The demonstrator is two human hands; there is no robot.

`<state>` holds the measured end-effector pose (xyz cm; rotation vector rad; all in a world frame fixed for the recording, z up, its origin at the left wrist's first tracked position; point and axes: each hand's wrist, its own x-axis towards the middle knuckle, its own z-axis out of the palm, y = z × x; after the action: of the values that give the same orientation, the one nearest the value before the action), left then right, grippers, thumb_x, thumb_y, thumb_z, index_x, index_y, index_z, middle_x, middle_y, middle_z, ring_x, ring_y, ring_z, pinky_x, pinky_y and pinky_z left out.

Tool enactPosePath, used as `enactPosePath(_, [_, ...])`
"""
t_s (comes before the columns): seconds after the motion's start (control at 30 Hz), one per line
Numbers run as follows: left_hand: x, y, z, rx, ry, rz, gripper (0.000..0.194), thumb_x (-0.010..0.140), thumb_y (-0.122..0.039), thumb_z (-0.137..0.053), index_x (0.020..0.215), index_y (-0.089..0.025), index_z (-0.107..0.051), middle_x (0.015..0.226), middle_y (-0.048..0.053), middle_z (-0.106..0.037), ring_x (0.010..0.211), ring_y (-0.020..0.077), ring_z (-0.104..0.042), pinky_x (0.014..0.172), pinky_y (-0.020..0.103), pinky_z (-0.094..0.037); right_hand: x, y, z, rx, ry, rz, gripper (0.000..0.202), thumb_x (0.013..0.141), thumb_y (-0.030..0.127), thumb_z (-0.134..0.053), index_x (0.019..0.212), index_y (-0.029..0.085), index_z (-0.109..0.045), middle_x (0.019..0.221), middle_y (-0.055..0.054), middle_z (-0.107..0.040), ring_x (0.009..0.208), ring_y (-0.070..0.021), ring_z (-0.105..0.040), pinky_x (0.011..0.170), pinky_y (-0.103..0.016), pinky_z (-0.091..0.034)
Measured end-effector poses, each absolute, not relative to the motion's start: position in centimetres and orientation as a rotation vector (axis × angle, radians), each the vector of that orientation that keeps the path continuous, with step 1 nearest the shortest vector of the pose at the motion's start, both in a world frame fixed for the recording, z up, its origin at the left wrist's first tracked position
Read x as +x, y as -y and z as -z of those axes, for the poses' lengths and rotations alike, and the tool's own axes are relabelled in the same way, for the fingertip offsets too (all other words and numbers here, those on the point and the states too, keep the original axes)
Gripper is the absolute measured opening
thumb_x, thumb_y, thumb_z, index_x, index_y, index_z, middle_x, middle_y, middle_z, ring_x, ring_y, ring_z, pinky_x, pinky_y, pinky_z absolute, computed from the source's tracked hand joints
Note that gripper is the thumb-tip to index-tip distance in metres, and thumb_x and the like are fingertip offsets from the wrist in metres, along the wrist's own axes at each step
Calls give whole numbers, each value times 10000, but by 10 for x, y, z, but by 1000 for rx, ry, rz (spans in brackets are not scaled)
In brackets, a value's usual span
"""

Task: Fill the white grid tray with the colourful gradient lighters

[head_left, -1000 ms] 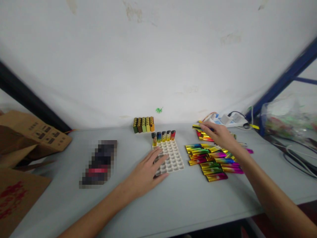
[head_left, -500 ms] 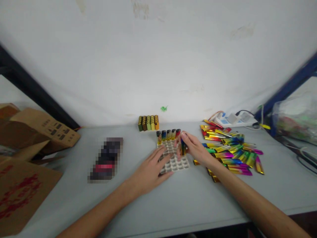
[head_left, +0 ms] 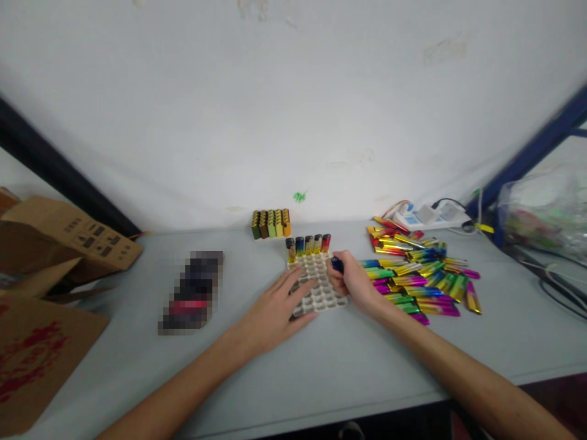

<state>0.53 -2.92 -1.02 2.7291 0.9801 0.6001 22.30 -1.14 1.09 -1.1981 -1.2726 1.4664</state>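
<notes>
My left hand (head_left: 287, 296) lies with fingers spread over the left side of a white tray (head_left: 321, 287) full of small sockets. Several lighters (head_left: 310, 244) stand upright in a row along the tray's back edge. At the tray's right side, my right hand (head_left: 351, 278) is closed around a lighter (head_left: 337, 264); only its dark top shows above the fingers. Right of that hand spreads a loose pile of shiny, many-coloured lighters (head_left: 426, 281), partly hidden by my wrist.
Behind the tray, near the wall, stands a block of lighters (head_left: 271, 223). A power strip (head_left: 431, 217) with plugs and cables sits at the back right, near a clear plastic bag (head_left: 545, 211). Cardboard boxes (head_left: 50, 354) fill the left side. A blurred dark object (head_left: 192, 293) lies left of my hand.
My right hand has turned and its fingers have wrapped around the lighter, which was held upright with its body showing. My left hand stays on the tray. The whole view has shifted slightly.
</notes>
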Motion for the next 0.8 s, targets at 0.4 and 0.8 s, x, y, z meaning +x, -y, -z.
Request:
enactPosePath(0.4, [5, 29, 10, 2732, -995, -573, 538, 995, -453, -616, 1482, -245, -521, 1592, 143, -439, 1507, 331, -392, 1225, 541, -403, 221, 14, -16, -1215, 1138, -1480, 508, 902, 614, -449, 574, 242, -338, 453, 78, -270, 393, -78, -178, 381, -228, -126])
enactPosePath(0.8, [6, 31, 10, 2725, -990, -596, 530, 989, -436, -629, 1469, -240, -520, 1583, 145, -444, 1502, 328, -397, 1234, 540, -394, 241, 4, -36, -1071, 1789, -1005, 405, 1019, 600, -452, 967, 231, -610, 850, -24, -632, 802, -186, -602, 771, -321, -502])
